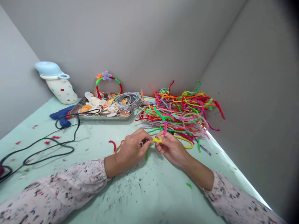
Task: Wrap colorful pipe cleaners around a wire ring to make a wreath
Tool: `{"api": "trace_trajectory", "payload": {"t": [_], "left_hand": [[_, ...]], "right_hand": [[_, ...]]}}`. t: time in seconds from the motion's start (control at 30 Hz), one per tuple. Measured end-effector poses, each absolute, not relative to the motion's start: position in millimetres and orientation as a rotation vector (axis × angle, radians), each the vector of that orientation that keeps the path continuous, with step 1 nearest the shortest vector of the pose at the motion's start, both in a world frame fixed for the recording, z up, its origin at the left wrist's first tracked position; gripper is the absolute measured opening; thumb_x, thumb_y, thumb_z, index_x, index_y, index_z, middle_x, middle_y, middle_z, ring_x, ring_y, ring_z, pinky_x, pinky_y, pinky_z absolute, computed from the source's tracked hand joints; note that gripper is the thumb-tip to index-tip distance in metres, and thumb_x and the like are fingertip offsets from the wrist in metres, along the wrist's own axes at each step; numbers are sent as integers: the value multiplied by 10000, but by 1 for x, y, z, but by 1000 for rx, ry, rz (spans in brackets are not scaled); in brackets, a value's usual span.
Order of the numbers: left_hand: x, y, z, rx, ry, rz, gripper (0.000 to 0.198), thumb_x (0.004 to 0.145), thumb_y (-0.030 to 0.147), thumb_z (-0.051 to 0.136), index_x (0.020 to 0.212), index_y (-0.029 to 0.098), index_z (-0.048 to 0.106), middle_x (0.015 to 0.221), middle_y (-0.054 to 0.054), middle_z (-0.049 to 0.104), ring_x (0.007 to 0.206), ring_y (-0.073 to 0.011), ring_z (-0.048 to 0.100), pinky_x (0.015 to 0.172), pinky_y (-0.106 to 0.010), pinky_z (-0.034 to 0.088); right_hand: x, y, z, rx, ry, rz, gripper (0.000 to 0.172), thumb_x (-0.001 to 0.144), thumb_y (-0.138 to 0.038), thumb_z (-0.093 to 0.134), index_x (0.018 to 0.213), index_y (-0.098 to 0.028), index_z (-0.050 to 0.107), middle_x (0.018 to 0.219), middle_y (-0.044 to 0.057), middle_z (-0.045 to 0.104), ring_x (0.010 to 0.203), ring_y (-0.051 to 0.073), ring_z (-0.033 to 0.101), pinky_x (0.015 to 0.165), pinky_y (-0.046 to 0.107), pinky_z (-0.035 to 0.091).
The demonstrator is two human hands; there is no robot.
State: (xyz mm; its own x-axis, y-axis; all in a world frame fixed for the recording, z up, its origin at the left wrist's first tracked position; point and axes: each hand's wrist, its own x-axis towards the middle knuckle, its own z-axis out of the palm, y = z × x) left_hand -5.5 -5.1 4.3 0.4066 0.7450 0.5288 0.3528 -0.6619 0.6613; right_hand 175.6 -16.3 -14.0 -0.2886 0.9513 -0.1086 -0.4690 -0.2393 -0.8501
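Observation:
Above the middle of the table, both hands meet at a fuzzy pipe cleaner (157, 140), whose short yellow stretch shows between them. My left hand (133, 147) pinches the left end of that stretch with thumb and forefinger. The fingers of my right hand (174, 151) close on its right end. From behind the right fingers rises a pink piece (165, 128) leading up to a green piece (159, 114); how they join is hidden. Another green bit hangs below the fingertips. Beside my left hand lie a short red piece (112, 145) and an orange piece (118, 146).
A heap of coloured pipe cleaners (182, 113) lies behind my right hand. At the back, a metal tray (105, 118) holds shells, coiled grey wire (128, 100) and a flowered hoop (121, 86). Left are a blue glue gun (62, 113), its black cord (74, 133) and a leaning bottle (61, 88).

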Motion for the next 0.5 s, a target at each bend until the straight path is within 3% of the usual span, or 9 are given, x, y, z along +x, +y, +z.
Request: {"api": "trace_trajectory", "payload": {"t": [0.5], "left_hand": [[-4, -3, 4, 2182, 980, 1108, 47, 859, 178, 565, 825, 169, 596, 792, -20, 592, 707, -121, 545, 639, -233, 428]], "right_hand": [[175, -16, -14, -825, -830, 1716, 162, 763, -279, 735, 821, -178, 621, 655, -2, 663, 539, 79, 564, 474, 173, 402]]}}
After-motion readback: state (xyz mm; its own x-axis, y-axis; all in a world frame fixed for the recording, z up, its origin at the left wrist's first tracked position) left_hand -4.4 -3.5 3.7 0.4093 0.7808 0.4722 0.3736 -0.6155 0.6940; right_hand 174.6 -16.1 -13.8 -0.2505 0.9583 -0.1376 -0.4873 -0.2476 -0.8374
